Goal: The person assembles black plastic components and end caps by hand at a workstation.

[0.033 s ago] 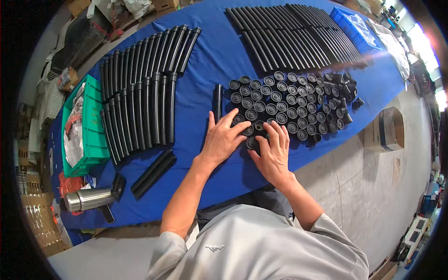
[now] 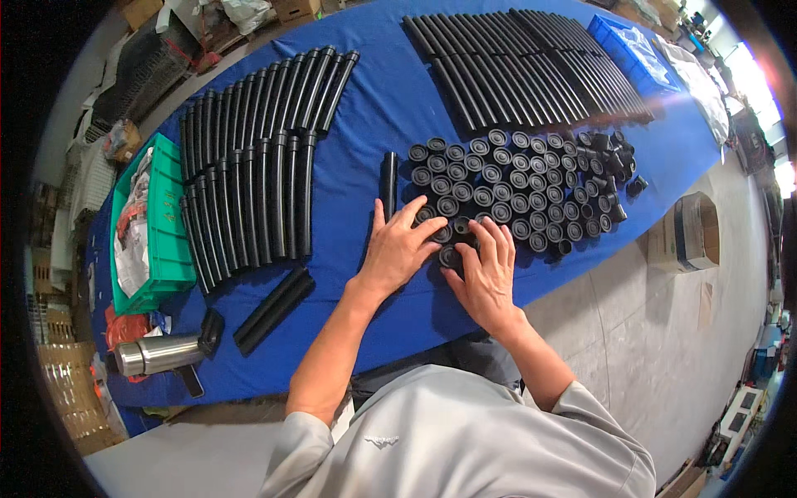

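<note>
Caps, black and round with ringed faces, lie massed on the blue cloth, and we find both hands at the near left edge of this cluster. We judge the step in hand to be the handling or setting in order of caps. Left hand reaches in palm down with its fingers spread; thumb and forefinger come to either side of a cap, but we cannot tell whether they pinch it. Right hand has its fingers bent and its thumb apart from them, beside a near cap; contact is partly hidden, and we cannot confirm a grip.

In our judgement, the next move calls for a light fingertip hold on one cap, without toppling its neighbours.

Around the work we note a single tube just beyond the left hand, collared tubes in two rows to the left, and plain tubes at the far side. Two loose tubes lie near a steel flask, with a green crate beyond. As obstructions, we record the tight packing of the caps, the tipped pieces at the right end, and the single tube close to the left fingers.
</note>
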The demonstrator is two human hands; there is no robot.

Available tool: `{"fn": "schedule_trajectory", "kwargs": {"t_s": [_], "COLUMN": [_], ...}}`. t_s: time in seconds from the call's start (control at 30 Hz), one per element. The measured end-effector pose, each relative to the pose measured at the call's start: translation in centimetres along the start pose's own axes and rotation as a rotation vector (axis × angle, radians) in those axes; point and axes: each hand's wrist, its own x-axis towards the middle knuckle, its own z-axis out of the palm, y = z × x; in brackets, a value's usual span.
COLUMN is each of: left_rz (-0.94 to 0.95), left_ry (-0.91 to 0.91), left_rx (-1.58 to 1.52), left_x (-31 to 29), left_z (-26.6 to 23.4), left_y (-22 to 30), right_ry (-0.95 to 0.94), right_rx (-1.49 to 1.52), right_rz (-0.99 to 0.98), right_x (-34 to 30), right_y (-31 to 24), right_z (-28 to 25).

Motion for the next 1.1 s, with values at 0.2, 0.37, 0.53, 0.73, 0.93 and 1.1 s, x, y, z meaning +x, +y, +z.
{"fn": "schedule_trajectory", "kwargs": {"t_s": [0.2, 0.37, 0.53, 0.73, 0.93, 1.1], "left_rz": [0.013, 0.05, 0.037, -0.113, -0.208, -0.321], "left_ry": [-0.025, -0.113, -0.118, 0.124, 0.272, 0.258], "left_rx": [-0.028, -0.131, -0.144, -0.109, -0.007, 0.051], "left_x": [-0.4, -1.2, -1.4, -3.1, -3.4, -2.1], "left_z": [-0.9, -1.3, -1.3, -2.0, -2.3, -1.8], "left_y": [-0.3, -1.1, -1.0, -1.8, -2.5, -3.4], "right_ry": [-0.005, 0.001, 0.009, 0.139, -0.017, -0.038], "right_rx": [0.008, 0.006, 0.034, 0.296, 0.477, 0.509], "right_rz": [0.017, 0.004, 0.038, -0.137, -0.204, -0.075], "right_x": [-0.2, -0.5, -0.5, -2.6, -4.9, -5.5], "right_y": [0.1, -0.6, -0.9, -0.6, -0.9, -1.1], "right_z": [0.1, 0.3, -0.3, -2.5, -0.8, 0.8]}}
